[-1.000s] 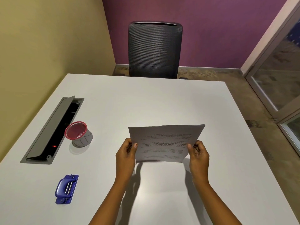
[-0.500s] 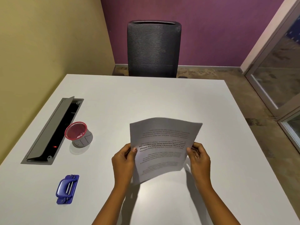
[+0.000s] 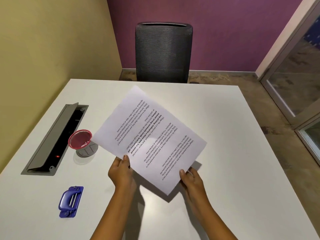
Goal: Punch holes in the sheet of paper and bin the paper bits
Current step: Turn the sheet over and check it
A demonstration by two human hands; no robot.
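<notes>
A printed sheet of paper [image 3: 150, 135] is held above the white table [image 3: 233, 170], unfolded and turned at an angle, its text facing me. My left hand [image 3: 122, 172] pinches its near left edge and my right hand [image 3: 190, 177] pinches its near right edge. A blue hole punch [image 3: 70, 201] lies flat on the table at the near left, apart from both hands. A small red mesh bin [image 3: 81, 142] on a grey base leans to the left of the sheet.
An open grey cable tray [image 3: 55, 139] is sunk into the table along the left side. A dark office chair [image 3: 163, 52] stands beyond the far edge. A yellow wall runs on the left, a glass door on the right.
The sheet was folded or doubled over; it has opened out fully and rotated, its far corner swinging up and to the left. Both hands kept their grip and shifted slightly.
</notes>
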